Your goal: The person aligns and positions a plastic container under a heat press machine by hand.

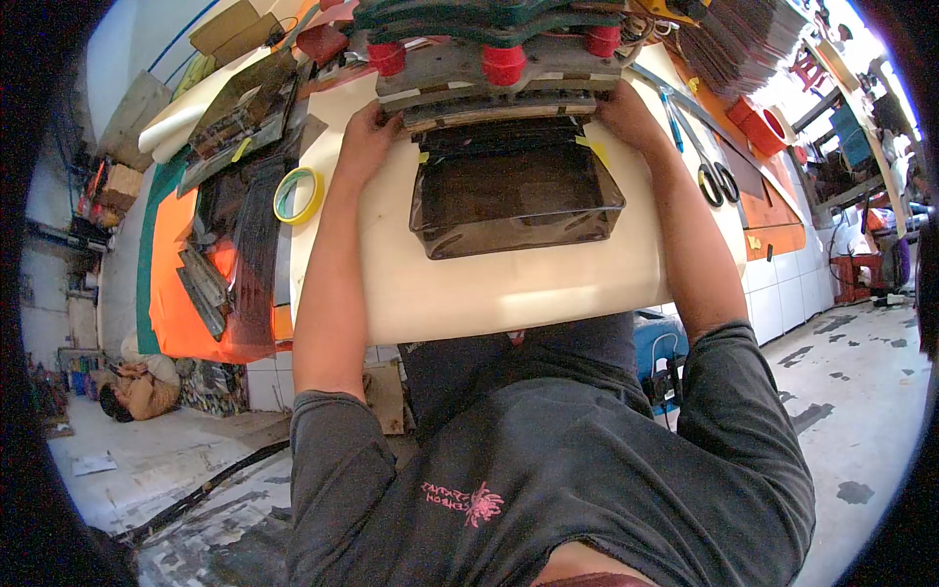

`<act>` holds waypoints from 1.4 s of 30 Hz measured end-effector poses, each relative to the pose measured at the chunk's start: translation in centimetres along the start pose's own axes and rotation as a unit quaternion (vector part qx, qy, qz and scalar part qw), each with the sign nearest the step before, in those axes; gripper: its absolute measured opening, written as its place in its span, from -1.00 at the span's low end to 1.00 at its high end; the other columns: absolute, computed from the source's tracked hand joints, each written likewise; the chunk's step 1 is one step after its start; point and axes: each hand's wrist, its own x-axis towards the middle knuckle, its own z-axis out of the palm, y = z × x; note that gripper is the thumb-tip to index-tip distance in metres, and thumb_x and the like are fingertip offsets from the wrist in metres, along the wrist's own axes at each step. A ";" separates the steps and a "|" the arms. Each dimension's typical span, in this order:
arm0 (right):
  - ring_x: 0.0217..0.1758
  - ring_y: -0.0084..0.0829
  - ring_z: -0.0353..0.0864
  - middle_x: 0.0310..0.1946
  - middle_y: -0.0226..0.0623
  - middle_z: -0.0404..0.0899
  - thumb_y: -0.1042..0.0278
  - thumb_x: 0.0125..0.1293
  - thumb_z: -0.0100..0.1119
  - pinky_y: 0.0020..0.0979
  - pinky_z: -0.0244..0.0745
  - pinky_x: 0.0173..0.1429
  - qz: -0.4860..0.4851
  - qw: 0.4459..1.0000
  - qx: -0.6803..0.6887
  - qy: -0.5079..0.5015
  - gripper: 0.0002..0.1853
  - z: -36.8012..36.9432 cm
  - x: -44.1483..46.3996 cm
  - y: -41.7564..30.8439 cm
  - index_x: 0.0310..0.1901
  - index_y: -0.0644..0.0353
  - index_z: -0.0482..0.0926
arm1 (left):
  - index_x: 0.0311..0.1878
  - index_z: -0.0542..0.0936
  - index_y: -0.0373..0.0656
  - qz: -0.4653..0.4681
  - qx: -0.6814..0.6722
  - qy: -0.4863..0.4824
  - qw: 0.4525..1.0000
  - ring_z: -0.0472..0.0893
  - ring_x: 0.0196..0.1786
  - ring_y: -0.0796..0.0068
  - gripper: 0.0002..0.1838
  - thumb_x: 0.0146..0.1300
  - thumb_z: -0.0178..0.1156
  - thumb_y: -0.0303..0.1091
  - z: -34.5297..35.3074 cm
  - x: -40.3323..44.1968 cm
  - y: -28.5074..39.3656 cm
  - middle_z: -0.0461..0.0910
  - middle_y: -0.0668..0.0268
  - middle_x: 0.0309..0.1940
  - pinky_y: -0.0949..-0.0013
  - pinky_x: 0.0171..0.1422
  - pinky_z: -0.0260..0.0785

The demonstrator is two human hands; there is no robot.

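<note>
As seen left of the dark translucent piece (516, 194), a yellow tape roll (317, 199) lies apart from it. Beyond the piece's far left corner, the left hand (372, 134) is curled at the end of the long bar (501, 110). The piece lies on the cream-topped desk (489, 293), its far edge beside the bar. Beyond its far right corner, the right hand (628, 115) is at the bar's other end; firmness of either grip cannot be told. Scissors (717, 176) lie right of the piece.
</note>
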 end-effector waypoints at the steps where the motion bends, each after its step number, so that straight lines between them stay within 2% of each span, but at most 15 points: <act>1: 0.13 -0.04 0.79 0.01 -0.04 0.82 0.34 0.42 0.19 -0.09 0.61 0.27 0.013 1.000 0.001 -0.010 -0.67 -0.1 -0.1 -0.2 0.15 0.16 0.74 | 0.12 0.65 -0.37 0.000 0.000 0.000 1.000 0.71 -0.17 0.35 -0.73 0.48 0.28 -0.39 0.1 -0.1 0.2 0.77 0.10 -0.21 0.24 0.02 0.53; 4: 0.12 -0.05 0.79 0.02 -0.07 0.82 0.34 0.40 0.24 -0.10 0.61 0.27 -0.010 0.998 0.068 -0.009 -0.66 0.3 0.0 0.4 0.16 0.15 0.74 | 0.14 0.64 -0.36 0.032 -0.055 0.039 0.997 0.69 -0.19 0.36 -0.73 0.47 0.28 -0.43 0.5 -0.1 0.2 0.76 0.13 -0.22 0.25 0.00 0.53; 6: 0.12 -0.06 0.80 0.02 -0.08 0.82 0.33 0.39 0.26 -0.11 0.61 0.27 -0.015 0.999 0.046 -0.004 -0.65 0.3 0.2 0.6 0.17 0.15 0.74 | 0.15 0.63 -0.33 0.004 0.015 0.027 1.000 0.68 -0.22 0.36 -0.72 0.45 0.29 -0.45 0.4 0.3 -0.4 0.74 0.16 -0.25 0.25 -0.02 0.52; 11: 0.12 -0.07 0.80 0.03 -0.06 0.82 0.30 0.42 0.25 -0.13 0.63 0.25 -0.028 0.999 0.009 0.019 -0.66 0.0 -0.2 -0.6 0.17 0.16 0.73 | 0.15 0.64 -0.31 0.013 0.010 0.025 1.000 0.66 -0.25 0.36 -0.70 0.43 0.32 -0.42 0.5 0.2 -0.6 0.71 0.17 -0.28 0.23 -0.03 0.52; 13: 0.29 -0.11 0.71 0.17 -0.03 0.77 0.47 0.43 0.21 -0.18 0.49 0.43 0.038 0.999 0.022 -0.028 -0.62 -0.5 -0.1 -1.3 0.25 0.27 0.66 | 0.16 0.64 -0.31 0.017 0.027 0.026 0.999 0.65 -0.25 0.35 -0.69 0.41 0.33 -0.41 0.4 0.3 -0.8 0.71 0.17 -0.29 0.23 -0.03 0.52; 14: 0.29 -0.11 0.71 0.17 -0.03 0.77 0.47 0.43 0.21 -0.18 0.49 0.43 0.038 0.999 0.023 -0.028 -0.62 -0.4 0.0 -0.9 0.25 0.27 0.66 | 0.16 0.64 -0.30 0.017 0.028 0.030 0.999 0.65 -0.26 0.34 -0.68 0.40 0.34 -0.40 0.4 0.3 -0.9 0.70 0.17 -0.30 0.23 -0.03 0.52; 16: 0.11 -0.01 0.80 0.00 0.06 0.81 0.24 0.49 0.19 -0.08 0.63 0.25 0.000 0.999 0.037 0.028 -0.66 0.3 0.2 0.5 0.14 0.24 0.72 | 0.16 0.65 -0.30 0.016 0.030 0.035 0.999 0.64 -0.27 0.33 -0.67 0.39 0.34 -0.40 0.4 0.3 -0.9 0.69 0.18 -0.31 0.23 -0.03 0.52; 20: 0.06 0.02 0.82 -0.03 0.09 0.81 0.20 0.49 0.20 -0.06 0.64 0.21 -0.021 0.998 0.010 0.064 -0.64 1.0 0.8 2.7 0.12 0.28 0.72 | 0.16 0.65 -0.27 0.015 0.038 0.036 0.999 0.62 -0.26 0.33 -0.65 0.35 0.36 -0.40 0.3 0.2 -0.8 0.68 0.17 -0.31 0.22 -0.03 0.51; 22: 0.30 -0.09 0.70 0.17 0.02 0.76 0.47 0.41 0.22 -0.16 0.48 0.45 0.051 0.998 0.035 0.013 -0.62 0.6 0.7 1.9 0.23 0.30 0.65 | 0.17 0.66 -0.26 0.017 0.034 0.035 0.999 0.62 -0.25 0.33 -0.65 0.34 0.36 -0.41 0.3 0.3 -0.9 0.68 0.17 -0.31 0.22 -0.03 0.51; 26: 0.31 -0.09 0.70 0.16 0.01 0.77 0.42 0.39 0.27 -0.17 0.48 0.44 0.074 0.997 0.010 -0.002 -0.60 -0.2 0.0 0.0 0.23 0.28 0.66 | 0.14 0.65 -0.27 0.021 0.048 0.035 0.998 0.62 -0.24 0.30 -0.66 0.32 0.36 -0.41 0.1 0.4 -0.9 0.67 0.17 -0.31 0.21 -0.03 0.50; 29: 0.32 -0.07 0.69 0.17 0.02 0.76 0.39 0.37 0.29 -0.16 0.49 0.44 0.041 0.999 0.031 0.008 -0.58 0.0 0.0 0.3 0.24 0.26 0.66 | 0.11 0.64 -0.28 0.039 0.059 0.034 0.997 0.62 -0.24 0.25 -0.66 0.29 0.37 -0.41 0.0 0.6 -1.5 0.66 0.14 -0.30 0.19 -0.02 0.50; 31: 0.21 0.02 0.76 0.10 0.01 0.79 0.21 0.41 0.31 -0.08 0.60 0.29 -0.015 0.999 0.008 0.052 -0.61 0.1 -0.3 0.4 0.20 0.15 0.71 | 0.10 0.63 -0.28 0.054 0.051 0.036 0.997 0.62 -0.24 0.23 -0.65 0.28 0.38 -0.40 0.1 0.7 -1.8 0.66 0.12 -0.29 0.18 -0.02 0.50; 37: 0.22 -0.05 0.76 0.09 -0.02 0.80 0.29 0.37 0.33 -0.13 0.60 0.31 -0.016 0.996 0.070 0.044 -0.61 -0.2 -0.7 -0.5 0.20 0.15 0.71 | 0.12 0.62 -0.30 0.036 0.044 0.027 0.998 0.63 -0.22 0.18 -0.62 0.26 0.38 -0.40 0.2 0.8 -2.4 0.66 0.09 -0.29 0.16 0.00 0.50; 40: 0.22 -0.05 0.76 0.09 -0.02 0.80 0.30 0.36 0.34 -0.14 0.61 0.30 0.038 0.998 0.050 0.019 -0.61 -0.7 -0.9 -1.6 0.19 0.17 0.71 | 0.14 0.62 -0.30 0.021 0.036 0.017 0.999 0.67 -0.17 0.13 -0.60 0.26 0.38 -0.39 0.0 0.7 -2.5 0.71 0.05 -0.22 0.13 0.03 0.51; 42: 0.21 -0.02 0.77 0.08 0.00 0.80 0.30 0.38 0.31 -0.11 0.62 0.29 0.021 0.998 0.052 0.025 -0.61 -0.5 -1.2 -1.5 0.20 0.17 0.70 | 0.18 0.63 -0.30 0.030 0.068 0.033 0.997 0.72 -0.06 0.10 -0.58 0.28 0.39 -0.38 -0.1 0.6 -2.0 0.75 0.00 -0.12 0.14 0.10 0.53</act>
